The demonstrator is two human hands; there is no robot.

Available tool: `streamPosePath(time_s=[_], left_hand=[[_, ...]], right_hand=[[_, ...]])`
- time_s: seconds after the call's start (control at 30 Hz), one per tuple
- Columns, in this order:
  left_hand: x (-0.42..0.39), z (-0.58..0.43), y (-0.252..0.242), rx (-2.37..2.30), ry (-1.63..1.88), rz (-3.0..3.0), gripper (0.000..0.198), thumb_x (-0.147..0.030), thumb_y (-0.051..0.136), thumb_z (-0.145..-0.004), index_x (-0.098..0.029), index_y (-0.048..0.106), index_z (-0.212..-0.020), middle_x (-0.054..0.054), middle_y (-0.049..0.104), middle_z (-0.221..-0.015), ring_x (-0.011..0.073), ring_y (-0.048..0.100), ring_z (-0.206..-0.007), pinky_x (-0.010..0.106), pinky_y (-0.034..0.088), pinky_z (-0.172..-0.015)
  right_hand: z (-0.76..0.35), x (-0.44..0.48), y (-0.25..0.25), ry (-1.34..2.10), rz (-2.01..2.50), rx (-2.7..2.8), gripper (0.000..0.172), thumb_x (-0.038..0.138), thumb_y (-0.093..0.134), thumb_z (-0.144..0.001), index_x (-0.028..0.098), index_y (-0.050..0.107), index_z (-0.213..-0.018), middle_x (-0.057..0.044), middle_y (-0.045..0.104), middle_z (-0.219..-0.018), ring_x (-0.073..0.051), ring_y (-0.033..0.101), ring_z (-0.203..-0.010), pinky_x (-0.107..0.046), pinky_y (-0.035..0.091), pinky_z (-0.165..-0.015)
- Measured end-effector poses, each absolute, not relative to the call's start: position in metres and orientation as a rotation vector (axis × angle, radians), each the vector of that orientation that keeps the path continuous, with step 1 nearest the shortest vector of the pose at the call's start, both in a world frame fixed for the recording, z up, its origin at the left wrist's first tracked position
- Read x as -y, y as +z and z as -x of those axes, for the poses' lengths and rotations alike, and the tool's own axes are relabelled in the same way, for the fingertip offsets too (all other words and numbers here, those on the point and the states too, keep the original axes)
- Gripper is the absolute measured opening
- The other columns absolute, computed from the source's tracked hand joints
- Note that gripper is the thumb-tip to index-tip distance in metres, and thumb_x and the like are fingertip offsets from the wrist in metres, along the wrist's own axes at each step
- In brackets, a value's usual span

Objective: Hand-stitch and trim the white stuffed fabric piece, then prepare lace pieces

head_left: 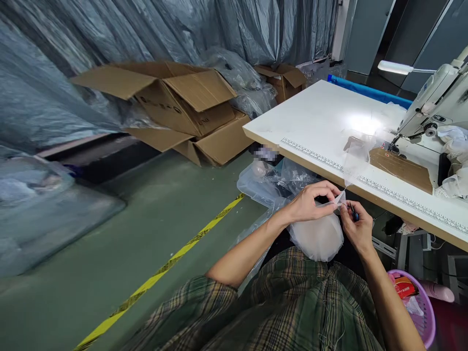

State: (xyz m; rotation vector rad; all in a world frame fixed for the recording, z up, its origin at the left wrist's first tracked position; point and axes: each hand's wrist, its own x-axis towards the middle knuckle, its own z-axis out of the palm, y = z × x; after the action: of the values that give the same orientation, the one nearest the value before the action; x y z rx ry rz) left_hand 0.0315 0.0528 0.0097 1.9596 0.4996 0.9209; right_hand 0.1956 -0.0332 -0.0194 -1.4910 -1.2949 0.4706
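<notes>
Below the front edge of the sewing table, my left hand pinches sheer white fabric between thumb and fingers. Close beside it, my right hand is closed, its fingertips at the same fabric. Small dark thread snips stick out of my right hand; most of them is hidden by the fingers. A rounded, pale piece covered in sheer fabric rests on my lap under both hands. More thin white fabric drapes over the table edge above my hands.
A sewing machine with a lit lamp stands on the white table, which has a printed ruler. Cardboard boxes and plastic bags lie at the back. Left of my lap is a clear plastic bin; a pink basket is at right.
</notes>
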Motion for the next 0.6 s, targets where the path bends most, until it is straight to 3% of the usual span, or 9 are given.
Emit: streamPosePath(time_s=[0.2, 0.3, 0.43, 0.5, 0.6], left_hand=[[-0.026, -0.008, 0.019, -0.238, 0.613, -1.425, 0.030, -0.038, 0.077, -0.072, -0.015, 0.060, -0.065, 0.016, 0.072, -0.111, 0.0281, 0.067, -0.104, 0.040, 0.051, -0.090], [-0.002, -0.007, 0.002, -0.263, 0.538, -0.927, 0.043, -0.043, 0.084, -0.062, -0.016, 0.051, -0.065, 0.013, 0.075, -0.093, 0.0266, 0.070, -0.090, 0.035, 0.053, -0.079], [0.018, -0.014, -0.012, -0.464, 0.507, -0.669, 0.052, -0.047, 0.088, -0.057, -0.017, 0.056, -0.085, 0.005, 0.072, -0.077, 0.0158, 0.064, -0.063, 0.026, 0.049, -0.062], [0.021, -0.017, -0.012, -0.586, 0.481, -0.757, 0.054, -0.041, 0.091, -0.055, -0.017, 0.061, -0.093, 0.002, 0.071, -0.075, 0.0123, 0.060, -0.060, 0.023, 0.045, -0.058], [0.021, -0.021, -0.011, -0.685, 0.456, -0.931, 0.040, -0.037, 0.090, -0.059, -0.017, 0.069, -0.087, 0.003, 0.071, -0.075, 0.0125, 0.058, -0.062, 0.022, 0.042, -0.054]], right_hand=[[-0.192, 0.085, 0.018, 0.943, 1.278, 1.371, 0.031, 0.044, 0.068, -0.083, 0.017, 0.070, -0.068, 0.003, 0.047, -0.054, -0.010, 0.038, -0.049, -0.023, 0.033, -0.047], [-0.187, 0.106, 0.028, 1.082, 1.248, 1.485, 0.029, 0.040, 0.068, -0.085, 0.017, 0.068, -0.067, 0.004, 0.043, -0.054, -0.009, 0.035, -0.049, -0.023, 0.032, -0.047], [-0.188, 0.110, 0.027, 1.068, 1.289, 1.565, 0.032, 0.040, 0.065, -0.087, 0.017, 0.063, -0.064, 0.004, 0.042, -0.055, -0.010, 0.035, -0.052, -0.023, 0.032, -0.049], [-0.193, 0.104, 0.019, 1.005, 1.332, 1.528, 0.033, 0.044, 0.065, -0.087, 0.018, 0.063, -0.067, 0.003, 0.046, -0.057, -0.010, 0.037, -0.053, -0.022, 0.033, -0.049], [-0.204, 0.084, 0.002, 0.751, 1.475, 1.268, 0.041, 0.055, 0.061, -0.087, 0.020, 0.057, -0.066, 0.003, 0.048, -0.057, -0.011, 0.039, -0.053, -0.023, 0.035, -0.050]])
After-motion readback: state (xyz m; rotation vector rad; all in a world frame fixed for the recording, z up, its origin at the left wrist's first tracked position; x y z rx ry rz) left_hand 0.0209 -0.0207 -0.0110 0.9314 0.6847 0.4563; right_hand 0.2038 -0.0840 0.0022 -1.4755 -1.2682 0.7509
